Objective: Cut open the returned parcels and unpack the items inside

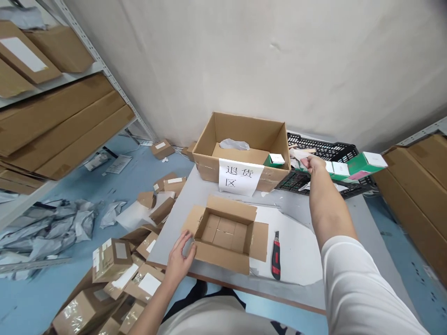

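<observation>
- shelving (70, 77) stands at the far left, loaded with long flat cartons.
- crumpled grey plastic bags (42, 230) lie on the blue floor (35, 298) below the shelves.
- small taped parcels (111, 274) are heaped on the floor just left of the bench, some with white labels.
- left hand (179, 260) rests at the near left corner of the small open carton (225, 235), fingers spread and curled against its outer wall and left flap, gripping the cardboard loosely.
- small open carton sits on the grey bench (366, 232) near the front edge, flaps out, with smaller brown boxes packed flat across its bottom.
- large open carton (244, 149) stands farther back on the bench, against the wall, with a white paper sign (240, 177) hanging on its near side; a white bag and a green-and-white box lie inside.
- red and black utility knife (275, 256) lies on a white sheet just right of the small carton, touching neither hand.
- right hand (312, 163) is stretched far out over the black plastic crate (324, 160); whether it grips anything cannot be told.
- green-and-white boxes (363, 165) lie on the crate, right of that hand.
- brown cartons (415, 186) fill the far right.
</observation>
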Demonstrator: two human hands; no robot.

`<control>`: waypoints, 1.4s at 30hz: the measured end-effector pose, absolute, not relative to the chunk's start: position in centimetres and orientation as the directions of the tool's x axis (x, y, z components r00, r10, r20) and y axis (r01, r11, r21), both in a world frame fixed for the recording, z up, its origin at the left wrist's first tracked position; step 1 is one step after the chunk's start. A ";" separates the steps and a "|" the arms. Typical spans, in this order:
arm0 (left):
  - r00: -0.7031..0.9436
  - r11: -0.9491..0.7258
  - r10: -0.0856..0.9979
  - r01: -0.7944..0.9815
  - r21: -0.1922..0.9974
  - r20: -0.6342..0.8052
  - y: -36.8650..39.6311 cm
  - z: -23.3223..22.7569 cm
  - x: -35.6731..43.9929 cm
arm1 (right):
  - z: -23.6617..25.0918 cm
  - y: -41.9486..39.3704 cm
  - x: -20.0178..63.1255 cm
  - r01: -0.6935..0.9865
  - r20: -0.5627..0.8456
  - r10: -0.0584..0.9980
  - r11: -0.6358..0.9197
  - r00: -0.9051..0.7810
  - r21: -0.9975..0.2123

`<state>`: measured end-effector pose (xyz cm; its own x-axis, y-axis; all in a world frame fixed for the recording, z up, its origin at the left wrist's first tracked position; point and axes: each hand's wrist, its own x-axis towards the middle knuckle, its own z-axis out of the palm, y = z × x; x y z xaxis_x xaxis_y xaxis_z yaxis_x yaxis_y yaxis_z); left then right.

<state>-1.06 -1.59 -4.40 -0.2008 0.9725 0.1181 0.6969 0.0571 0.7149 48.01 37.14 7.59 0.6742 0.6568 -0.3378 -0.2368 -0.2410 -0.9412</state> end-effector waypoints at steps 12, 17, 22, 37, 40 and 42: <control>-0.030 0.030 0.999 0.668 0.744 -0.013 -1.2 -4.6 -2.5 | 7.9 23.7 46.0 -0.105 -0.212 0.753 -0.189 0.623 -0.976; -0.229 0.158 0.973 0.528 0.835 -0.040 -2.7 -7.4 -4.5 | 0.4 10.2 42.6 0.005 -0.108 0.808 -0.137 0.580 -0.991; -0.166 0.363 0.931 0.338 0.869 -0.324 -3.3 -12.3 -5.9 | -9.5 -4.0 36.1 0.045 -0.175 0.804 -0.242 0.568 -0.969; 0.099 0.109 0.985 0.290 0.951 -0.143 -0.2 -14.8 -2.4 | -13.9 -3.6 26.3 0.319 -0.129 0.983 -0.164 0.129 -0.933; 0.093 0.095 0.988 0.270 0.958 -0.125 -0.4 -14.8 -2.3 | -14.2 -3.9 26.3 0.322 -0.120 0.986 -0.152 0.117 -0.934; 0.080 0.090 0.990 0.263 0.961 -0.115 -0.6 -14.6 -2.3 | -14.3 -4.0 26.3 0.324 -0.119 0.988 -0.145 0.097 -0.935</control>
